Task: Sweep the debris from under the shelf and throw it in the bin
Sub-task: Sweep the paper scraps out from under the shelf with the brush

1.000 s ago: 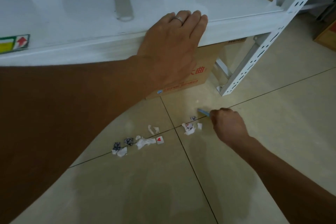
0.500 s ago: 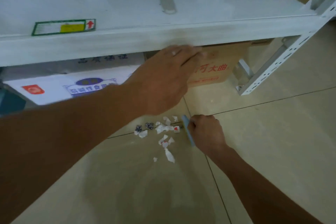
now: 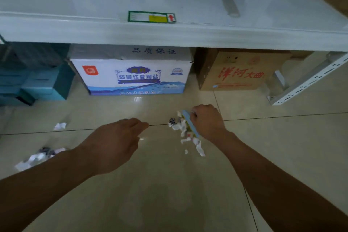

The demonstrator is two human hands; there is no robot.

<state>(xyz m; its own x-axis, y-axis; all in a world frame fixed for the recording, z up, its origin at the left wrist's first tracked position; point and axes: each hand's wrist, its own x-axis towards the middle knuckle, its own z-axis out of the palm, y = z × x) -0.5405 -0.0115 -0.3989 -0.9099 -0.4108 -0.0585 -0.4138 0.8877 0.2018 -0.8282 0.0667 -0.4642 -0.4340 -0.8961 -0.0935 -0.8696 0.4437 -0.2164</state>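
A small pile of torn white paper scraps (image 3: 181,127) lies on the beige tiled floor in front of the white shelf (image 3: 169,33). My right hand (image 3: 206,121) is closed around a small light-blue brush (image 3: 190,123), whose edge presses against the right side of the pile. My left hand (image 3: 116,143) hovers over the floor left of the pile, fingers loosely extended and holding nothing. More scraps lie further left: one crumpled piece (image 3: 60,125) and a heap (image 3: 40,157) partly hidden by my left forearm. No bin is visible.
Under the shelf stand a white and blue printed carton (image 3: 131,73), a brown carton with red lettering (image 3: 237,70) and teal boxes (image 3: 33,79). A perforated white shelf leg (image 3: 303,82) slants down at the right.
My left hand has left the shelf edge and dropped toward the floor. My right hand has swept the brush leftward, gathering the scraps. The view has shifted left, revealing more cartons and scraps.
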